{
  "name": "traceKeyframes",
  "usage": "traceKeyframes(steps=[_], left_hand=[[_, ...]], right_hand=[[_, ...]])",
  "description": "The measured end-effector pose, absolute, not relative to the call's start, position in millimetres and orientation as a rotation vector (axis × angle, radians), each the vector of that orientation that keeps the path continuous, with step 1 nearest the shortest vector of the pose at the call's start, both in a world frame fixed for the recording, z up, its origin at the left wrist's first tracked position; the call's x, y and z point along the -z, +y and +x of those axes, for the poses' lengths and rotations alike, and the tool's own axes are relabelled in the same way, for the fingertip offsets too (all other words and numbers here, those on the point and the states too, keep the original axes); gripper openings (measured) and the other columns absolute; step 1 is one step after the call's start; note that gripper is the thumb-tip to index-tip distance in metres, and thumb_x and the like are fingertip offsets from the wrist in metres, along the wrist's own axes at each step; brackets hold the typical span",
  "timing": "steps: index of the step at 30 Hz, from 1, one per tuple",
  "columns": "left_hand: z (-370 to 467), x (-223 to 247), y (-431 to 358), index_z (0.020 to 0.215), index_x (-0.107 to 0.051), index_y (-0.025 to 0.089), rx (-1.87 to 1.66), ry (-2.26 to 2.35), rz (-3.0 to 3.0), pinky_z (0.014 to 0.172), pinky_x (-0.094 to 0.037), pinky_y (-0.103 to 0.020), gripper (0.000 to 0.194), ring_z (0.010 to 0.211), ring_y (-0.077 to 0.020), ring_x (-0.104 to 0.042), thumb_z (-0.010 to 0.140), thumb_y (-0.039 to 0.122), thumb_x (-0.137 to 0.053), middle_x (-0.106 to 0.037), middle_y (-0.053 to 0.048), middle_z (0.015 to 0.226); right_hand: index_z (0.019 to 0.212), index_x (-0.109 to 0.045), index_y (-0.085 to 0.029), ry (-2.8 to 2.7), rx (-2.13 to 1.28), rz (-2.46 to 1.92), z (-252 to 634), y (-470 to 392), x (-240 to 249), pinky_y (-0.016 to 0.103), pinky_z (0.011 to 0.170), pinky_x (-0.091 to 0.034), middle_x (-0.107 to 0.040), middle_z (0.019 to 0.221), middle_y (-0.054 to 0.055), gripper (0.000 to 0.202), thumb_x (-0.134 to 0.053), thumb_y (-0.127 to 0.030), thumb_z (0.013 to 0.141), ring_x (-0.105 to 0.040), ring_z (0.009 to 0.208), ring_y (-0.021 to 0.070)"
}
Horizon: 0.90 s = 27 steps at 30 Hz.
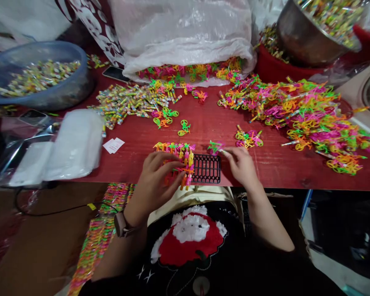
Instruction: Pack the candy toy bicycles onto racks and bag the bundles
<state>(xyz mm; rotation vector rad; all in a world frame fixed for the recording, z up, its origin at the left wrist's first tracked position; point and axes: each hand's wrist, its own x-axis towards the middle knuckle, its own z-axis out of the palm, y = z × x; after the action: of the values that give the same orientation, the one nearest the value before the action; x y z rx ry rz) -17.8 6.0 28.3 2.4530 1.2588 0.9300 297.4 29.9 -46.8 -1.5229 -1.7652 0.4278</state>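
My left hand is curled over a black plastic rack at the table's front edge. Its thumb and fingers close around an orange-pink plastic toy among rows of bright toys standing in the rack's left part. The open grid shows on the right part. Just right of the rack, my right hand pinches the pale end of a thin candy-filled tube. Green and magenta bicycle-shaped plastic toys are at the tube's far end; whether they are joined to it I cannot tell.
Loose bicycle toys with tubes heap on the right. Filled tubes lie at back left, near a blue basin. A white sack stands behind. Clear plastic bags and paper slips lie left.
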Motion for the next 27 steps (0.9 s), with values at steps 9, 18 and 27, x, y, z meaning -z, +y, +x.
traceKeyframes(steps=[9, 18, 27], left_hand=[[16.4, -18.7, 30.1, 0.154, -0.040, 0.018, -0.721, 1.366, 2.588, 0.129, -0.022, -0.061, 0.051, 0.157, -0.0336, -0.033, 0.107, 0.034, -0.050, -0.043, -0.017, 0.163], [19.5, -15.5, 32.1, 0.158, -0.037, 0.018, -0.514, 1.423, 2.610, 0.131, -0.013, -0.060, 0.054, 0.157, -0.0319, -0.035, 0.106, 0.030, -0.045, -0.044, -0.013, 0.166], [19.5, -17.7, 32.8, 0.157, -0.039, 0.018, -0.503, 1.435, 2.586, 0.132, -0.013, -0.060, 0.055, 0.154, -0.0311, -0.039, 0.104, 0.030, -0.047, -0.049, -0.012, 0.162]], right_hand=[[0.108, -0.079, -0.017, -1.887, -0.380, -1.664, 272.4, 38.9, 52.4, 0.041, 0.087, -0.053, -0.069, 0.097, 0.012, 0.023, -0.067, -0.033, 0.098, -0.064, 0.091, 0.0265], [0.095, -0.074, -0.017, -1.650, -0.863, -1.522, 256.5, 62.5, 39.4, 0.030, 0.068, -0.051, -0.074, 0.077, 0.004, 0.016, -0.070, -0.032, 0.091, -0.067, 0.068, 0.0191], [0.105, -0.075, -0.019, -1.790, -0.800, -1.301, 217.7, 49.2, 58.7, 0.037, 0.091, -0.055, -0.079, 0.105, 0.009, 0.015, -0.066, -0.024, 0.093, -0.072, 0.097, 0.0244]])
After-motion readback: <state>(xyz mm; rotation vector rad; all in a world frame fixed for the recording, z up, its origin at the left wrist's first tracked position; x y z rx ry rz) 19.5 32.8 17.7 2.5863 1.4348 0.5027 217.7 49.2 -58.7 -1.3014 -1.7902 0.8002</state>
